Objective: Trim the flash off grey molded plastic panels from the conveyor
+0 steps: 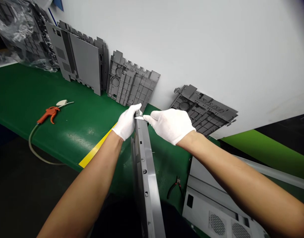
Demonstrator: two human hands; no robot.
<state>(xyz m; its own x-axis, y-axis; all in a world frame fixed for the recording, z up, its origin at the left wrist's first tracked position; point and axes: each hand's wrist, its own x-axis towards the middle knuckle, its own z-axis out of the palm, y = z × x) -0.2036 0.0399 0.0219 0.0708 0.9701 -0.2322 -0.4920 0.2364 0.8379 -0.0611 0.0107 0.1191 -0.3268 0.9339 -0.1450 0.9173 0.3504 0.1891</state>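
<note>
Steadying the gray panel [147, 158] upright at the near edge of the bench [84, 115], the left hand [127, 121] grasps its far end. It presumably stands narrow-side up for the blade [139, 117] pinched in the right hand's [173, 125] fingers.

Grey panel [147, 158]: held on edge lengthwise, its narrow side pierced by small slots.
Pointed blade [139, 117]: pale and thin, held sideways over the panel's far end.

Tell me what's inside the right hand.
A pointed blade sticks out of the right hand, over the far end of the upright panel. The hand covers the rest, so any handle can't be seen.
</note>
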